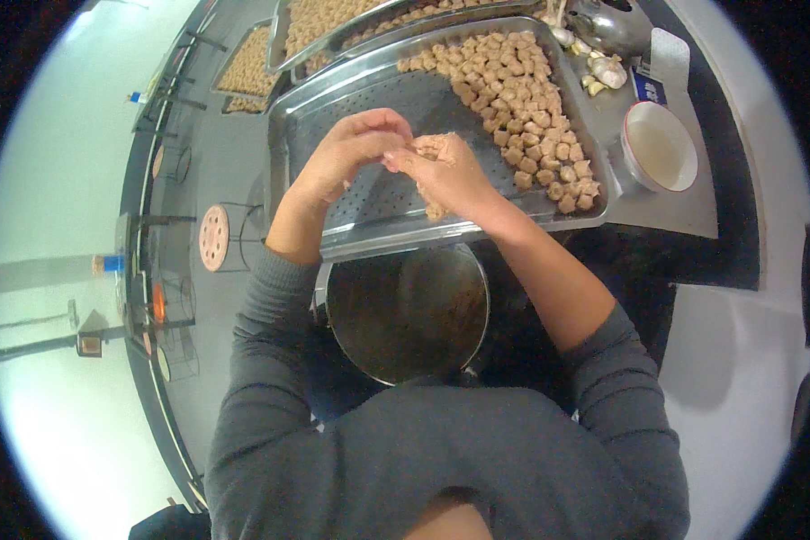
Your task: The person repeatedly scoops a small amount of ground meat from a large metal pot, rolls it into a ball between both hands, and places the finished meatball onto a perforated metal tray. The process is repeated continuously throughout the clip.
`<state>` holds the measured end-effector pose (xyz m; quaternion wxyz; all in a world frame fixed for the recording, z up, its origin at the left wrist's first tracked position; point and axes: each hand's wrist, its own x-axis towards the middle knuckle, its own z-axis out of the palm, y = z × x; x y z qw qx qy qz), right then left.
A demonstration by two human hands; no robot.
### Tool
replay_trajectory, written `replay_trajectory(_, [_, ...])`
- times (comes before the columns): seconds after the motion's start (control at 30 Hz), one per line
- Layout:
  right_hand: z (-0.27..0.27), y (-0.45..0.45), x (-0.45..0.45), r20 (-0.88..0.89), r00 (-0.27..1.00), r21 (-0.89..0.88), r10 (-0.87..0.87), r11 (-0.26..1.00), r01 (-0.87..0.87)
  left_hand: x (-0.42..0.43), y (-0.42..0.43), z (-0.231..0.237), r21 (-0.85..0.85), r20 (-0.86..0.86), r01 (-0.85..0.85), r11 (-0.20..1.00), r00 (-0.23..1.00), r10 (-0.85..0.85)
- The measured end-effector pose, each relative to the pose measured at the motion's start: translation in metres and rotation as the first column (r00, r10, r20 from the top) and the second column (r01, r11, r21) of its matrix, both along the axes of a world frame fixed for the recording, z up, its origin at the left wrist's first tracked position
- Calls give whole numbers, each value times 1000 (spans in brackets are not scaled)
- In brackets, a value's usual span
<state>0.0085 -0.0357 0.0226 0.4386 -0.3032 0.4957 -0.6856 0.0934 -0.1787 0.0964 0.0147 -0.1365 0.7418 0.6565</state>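
A perforated metal tray (351, 250) lies before me, its right and far parts covered with small balls of a light brown paste, perhaps meat (547, 128). Over the tray's bare part, my right hand (449, 169) is closed around a lump of the same paste (435, 209), which shows at its lower edge and at the top of the fist. My left hand (368, 145) is curled, its fingertips meeting the right thumb and forefinger; whether it holds a bit of paste is hidden. Paste smears cling to the left wrist.
Below the tray's near edge is a large round pot (408, 317). On the right stand a red-rimmed bowl of cloudy liquid (661, 148), garlic (607, 71) and a shiny metal vessel (611, 27). More filled trays (250, 64) lie beyond. A round stool (214, 237) is at left.
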Motion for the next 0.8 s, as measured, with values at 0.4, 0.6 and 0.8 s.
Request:
replay_trajectory(0.4, [-5,3,1,-747,664,45,-39,993,109,5,10,-18,-62,2,99,993,995,-99])
replay_trajectory(0.6, [2,9,-11,-20,1000,-48,-7,999,6,-47,-32,-58,82,-572,-630,772,605,555])
replay_trajectory(0.8, [2,6,-18,243,927,66,-286,958,279,-117,-93,-108,-146,-492,-774,616,597,634])
